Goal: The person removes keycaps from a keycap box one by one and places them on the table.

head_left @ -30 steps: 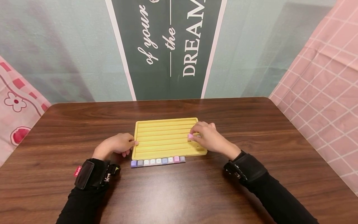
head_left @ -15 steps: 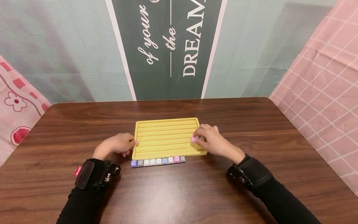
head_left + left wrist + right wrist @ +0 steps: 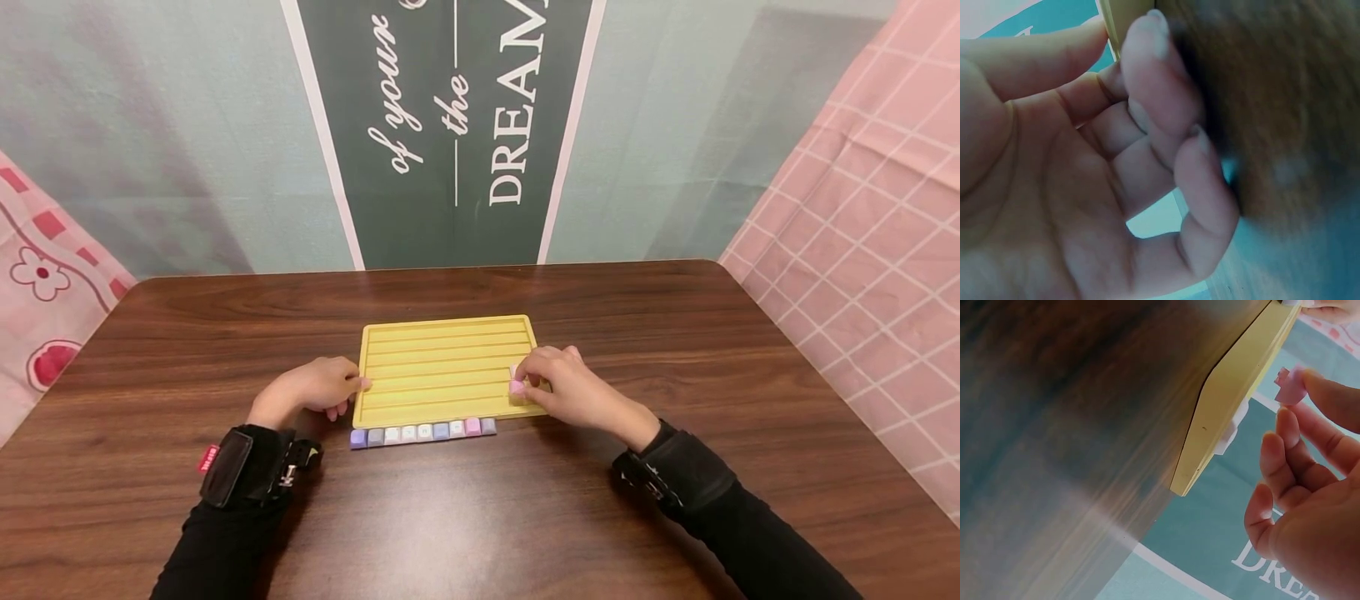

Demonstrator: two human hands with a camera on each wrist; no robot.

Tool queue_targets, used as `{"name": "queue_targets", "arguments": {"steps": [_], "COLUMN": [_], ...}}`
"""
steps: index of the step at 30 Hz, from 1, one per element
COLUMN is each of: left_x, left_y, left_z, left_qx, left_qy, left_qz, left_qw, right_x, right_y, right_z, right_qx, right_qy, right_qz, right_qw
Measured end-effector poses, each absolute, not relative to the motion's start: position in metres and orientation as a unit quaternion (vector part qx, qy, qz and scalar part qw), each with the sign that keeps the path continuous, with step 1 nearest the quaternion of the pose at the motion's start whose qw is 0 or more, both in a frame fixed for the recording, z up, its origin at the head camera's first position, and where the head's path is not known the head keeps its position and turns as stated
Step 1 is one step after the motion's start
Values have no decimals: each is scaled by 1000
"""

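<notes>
A yellow ridged tray (image 3: 435,372) lies on the table, and my left hand (image 3: 318,386) pinches its left edge with the thumb over the rim. In the left wrist view the fingers (image 3: 1154,81) curl beside that edge. Above the tray's lower right part, my right hand (image 3: 573,390) holds a pink keycap (image 3: 517,388) between thumb and fingertips. The right wrist view shows this pink keycap (image 3: 1292,385) apart from the tray, its stem side visible. A pale keycap (image 3: 1232,429) sits in the tray near its right end, mostly hidden by the hand in the head view.
A row of several keycaps (image 3: 424,432) in purple, grey, white, blue and pink lies along the tray's near edge. The brown wooden table (image 3: 465,517) surrounds them. A printed cloth (image 3: 450,133) hangs behind the table, with a pink checked cloth (image 3: 885,208) on the right.
My right hand has moved slightly right and toward me with the pink keycap, from the middle grooves to the nearer ones. The left hand has stayed at the tray's edge.
</notes>
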State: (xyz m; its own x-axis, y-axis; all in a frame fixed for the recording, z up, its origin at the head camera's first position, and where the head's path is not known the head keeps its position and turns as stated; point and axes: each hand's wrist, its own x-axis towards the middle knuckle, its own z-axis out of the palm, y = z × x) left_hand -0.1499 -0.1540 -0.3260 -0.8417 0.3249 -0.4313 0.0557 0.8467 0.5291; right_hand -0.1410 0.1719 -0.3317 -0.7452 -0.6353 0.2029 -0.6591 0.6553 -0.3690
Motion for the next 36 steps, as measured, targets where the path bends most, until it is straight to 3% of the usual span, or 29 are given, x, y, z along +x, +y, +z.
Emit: {"name": "queue_targets", "arguments": {"steps": [21, 36], "left_x": [-152, -152], "left_y": [-155, -156], "left_z": [-326, -327], "left_qx": [108, 113], "left_qy": [926, 926], "left_qz": [250, 254], "left_qw": [260, 257], "right_x": [-129, -119], "right_y": [168, 162], "right_z": [-334, -335], "right_qx": [398, 405], "right_qy": [-891, -897], "right_qz": [218, 178], "right_qw": [-23, -17]}}
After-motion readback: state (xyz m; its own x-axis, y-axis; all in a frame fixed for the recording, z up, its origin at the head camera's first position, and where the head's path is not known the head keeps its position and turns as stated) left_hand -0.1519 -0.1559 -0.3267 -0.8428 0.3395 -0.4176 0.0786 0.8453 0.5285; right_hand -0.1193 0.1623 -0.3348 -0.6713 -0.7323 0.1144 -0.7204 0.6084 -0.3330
